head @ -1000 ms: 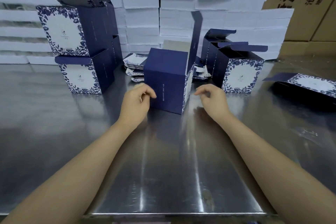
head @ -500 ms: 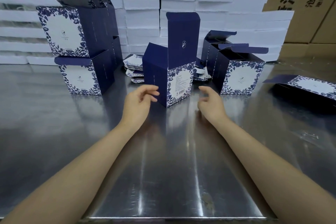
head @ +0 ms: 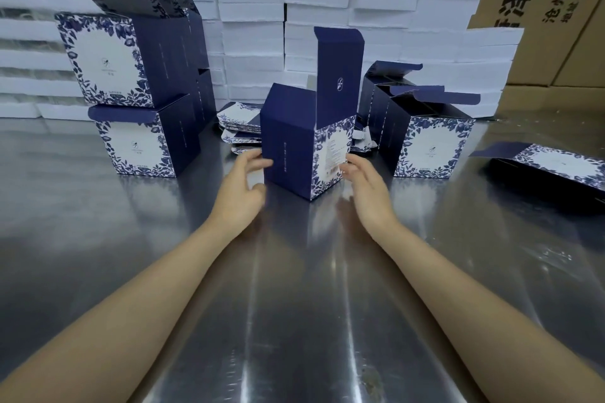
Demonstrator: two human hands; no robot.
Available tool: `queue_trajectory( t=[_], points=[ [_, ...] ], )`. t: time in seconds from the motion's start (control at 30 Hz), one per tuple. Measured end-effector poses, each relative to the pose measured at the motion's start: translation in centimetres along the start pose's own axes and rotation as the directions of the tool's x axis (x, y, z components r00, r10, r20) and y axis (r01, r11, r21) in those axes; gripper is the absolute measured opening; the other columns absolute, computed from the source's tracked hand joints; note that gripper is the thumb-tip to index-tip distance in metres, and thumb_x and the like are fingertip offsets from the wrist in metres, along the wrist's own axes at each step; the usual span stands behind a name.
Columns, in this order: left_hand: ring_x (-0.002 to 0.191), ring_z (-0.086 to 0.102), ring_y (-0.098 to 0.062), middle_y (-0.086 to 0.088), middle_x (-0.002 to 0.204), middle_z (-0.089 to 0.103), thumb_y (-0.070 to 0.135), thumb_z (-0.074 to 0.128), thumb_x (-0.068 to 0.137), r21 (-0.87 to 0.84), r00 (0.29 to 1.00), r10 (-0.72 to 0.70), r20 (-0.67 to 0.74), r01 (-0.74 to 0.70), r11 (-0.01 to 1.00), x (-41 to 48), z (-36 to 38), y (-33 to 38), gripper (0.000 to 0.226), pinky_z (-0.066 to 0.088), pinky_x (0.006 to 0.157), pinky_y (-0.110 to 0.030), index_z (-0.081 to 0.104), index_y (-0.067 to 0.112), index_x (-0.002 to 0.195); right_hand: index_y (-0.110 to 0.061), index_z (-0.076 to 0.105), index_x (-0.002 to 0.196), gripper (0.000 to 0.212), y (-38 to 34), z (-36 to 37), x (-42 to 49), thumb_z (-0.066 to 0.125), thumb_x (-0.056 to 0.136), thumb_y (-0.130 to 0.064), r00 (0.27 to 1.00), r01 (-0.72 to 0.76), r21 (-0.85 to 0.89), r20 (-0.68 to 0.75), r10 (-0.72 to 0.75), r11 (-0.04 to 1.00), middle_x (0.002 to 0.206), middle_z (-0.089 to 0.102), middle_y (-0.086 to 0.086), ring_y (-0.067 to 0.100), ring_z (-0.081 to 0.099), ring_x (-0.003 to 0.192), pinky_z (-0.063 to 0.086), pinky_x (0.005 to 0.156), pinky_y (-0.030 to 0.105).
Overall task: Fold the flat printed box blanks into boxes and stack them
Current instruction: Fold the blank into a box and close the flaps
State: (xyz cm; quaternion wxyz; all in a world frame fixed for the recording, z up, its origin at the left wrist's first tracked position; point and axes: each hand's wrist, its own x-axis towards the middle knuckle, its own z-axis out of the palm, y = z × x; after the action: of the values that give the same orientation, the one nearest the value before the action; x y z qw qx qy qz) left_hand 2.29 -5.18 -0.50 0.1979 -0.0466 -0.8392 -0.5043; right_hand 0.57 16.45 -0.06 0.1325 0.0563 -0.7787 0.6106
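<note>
Left hand (head: 240, 188) reached box (head: 288, 147), flat blanks (head: 240, 129) behind.

Steel table (head: 294, 304) w/ white cartons (head: 252, 42) behind

shiny steel table (head: 82, 222), stacked white slabs (head: 252, 36) behind, brown cartons (head: 550, 10) (black lettering) at right

- The fingers (head: 258, 162) of the left hand (head: 240, 196) are blurred; whether the upright box (head: 288, 144) is gripped or only touched cannot be told.
- The print on that box's floral face is too small to be read.
- The pile of flat blanks (head: 239, 127) is half hidden behind the box.
- The flat blank (head: 556, 162) at the right is cut off by the edge.
- The lettering on the far right carton (head: 537, 10) is cut off at the top.
</note>
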Motion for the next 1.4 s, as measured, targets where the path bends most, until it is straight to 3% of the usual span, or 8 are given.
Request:
queue_trajectory(
  t=[0.23,0.37,0.47,0.67,0.83,1.0,1.17,1.4],
  points=[
    [0.15,0.004,-0.012,-0.001,0.161,0.017,-0.006,0.041,0.085,0.339,0.978,-0.163,0.13,0.111,0.934,2.6,0.9,-0.4,0.082,0.0,0.118,-0.049,0.01,0.021,0.155,-0.025,0.063,0.11,0.023,-0.1,0.3,-0.4,0.045,0.099,-0.017,0.995,0.079,0.019,0.065,-0.081,0.997,0.114,0.065,-0.008,0.012,0.059,0.11,0.042,0.105,0.045],
    [0.139,0.016,-0.009,0.0,0.146,0.032,-0.021,0.034,0.072,0.165,0.989,0.145,0.038,-0.149,0.975,1.3,0.6,0.0,0.062,0.012,0.108,-0.022,0.066,0.022,0.104,-0.032,0.033,0.148,0.046,0.0,0.0,0.1,0.038,0.103,-0.037,0.994,-0.054,0.067,0.1,0.047,0.996,0.151,0.037,-0.016,0.004,0.034,0.137,0.024,0.118,0.038],
    [0.12,0.032,0.003,-0.003,0.126,0.039,-0.023,0.038,0.072,0.058,0.946,0.315,-0.08,-0.311,0.949,0.2,0.6,1.3,0.044,0.022,0.099,-0.007,0.057,0.016,0.077,-0.017,0.033,0.147,0.051,0.0,-0.5,0.5,0.048,0.099,-0.011,0.976,-0.041,0.095,-0.21,0.06,0.995,0.149,0.04,-0.001,0.009,0.04,0.131,0.031,0.111,0.026],
    [0.147,0.013,-0.004,0.015,0.157,0.009,-0.011,0.049,0.081,-0.078,0.955,0.285,-0.085,-0.291,0.953,0.4,2.0,1.8,0.082,0.034,0.098,-0.006,0.02,0.019,0.152,-0.027,0.053,0.115,0.021,-1.2,-1.1,0.3,0.041,0.101,-0.018,0.944,0.157,0.319,-0.326,-0.048,0.935,0.118,0.057,-0.003,0.006,0.061,0.099,0.05,0.088,0.029],
    [0.141,0.022,0.007,0.044,0.145,0.01,0.016,0.053,0.095,-0.054,0.937,0.342,0.071,-0.338,0.939,0.3,1.5,1.0,0.092,0.026,0.111,-0.015,-0.016,0.039,0.15,-0.033,0.039,0.136,0.046,-1.6,-0.6,-0.7,0.049,0.091,-0.036,0.938,0.348,0.111,-0.043,-0.345,0.931,0.146,0.041,0.0,0.013,0.038,0.135,0.034,0.112,0.031],
    [0.143,0.019,0.002,0.041,0.149,0.006,0.041,0.05,0.096,0.162,0.875,0.482,0.039,-0.482,0.861,0.5,0.5,1.8,0.076,0.033,0.106,-0.022,0.001,0.037,0.154,-0.041,0.032,0.138,0.051,-1.6,-1.2,-0.5,0.054,0.092,-0.039,0.896,0.442,-0.039,0.07,-0.439,0.896,0.147,0.032,-0.007,-0.016,0.028,0.129,0.028,0.09,-0.003],
    [0.123,0.036,0.01,0.012,0.142,0.038,0.035,0.048,0.097,0.159,0.852,0.521,0.044,-0.521,0.839,0.5,0.0,2.6,0.047,0.03,0.091,-0.001,0.042,0.015,0.139,-0.028,0.049,0.121,0.036,-2.2,-2.2,-0.1,0.056,0.088,-0.043,0.874,0.485,-0.082,0.084,-0.478,0.871,0.146,0.037,-0.01,0.005,0.039,0.13,0.044,0.087,0.017],
    [0.065,0.05,-0.026,-0.008,0.073,0.052,0.018,0.024,0.1,0.141,0.683,0.719,-0.131,-0.705,0.695,-0.2,-0.3,4.4,0.045,0.04,0.057,-0.038,0.054,-0.001,0.072,-0.008,0.052,0.09,0.029,-2.9,-2.9,-0.1,0.049,0.085,-0.037,0.758,0.652,-0.207,0.187,-0.625,0.73,0.099,0.049,-0.009,0.025,0.05,0.091,0.044,0.079,0.052]
  ],
)
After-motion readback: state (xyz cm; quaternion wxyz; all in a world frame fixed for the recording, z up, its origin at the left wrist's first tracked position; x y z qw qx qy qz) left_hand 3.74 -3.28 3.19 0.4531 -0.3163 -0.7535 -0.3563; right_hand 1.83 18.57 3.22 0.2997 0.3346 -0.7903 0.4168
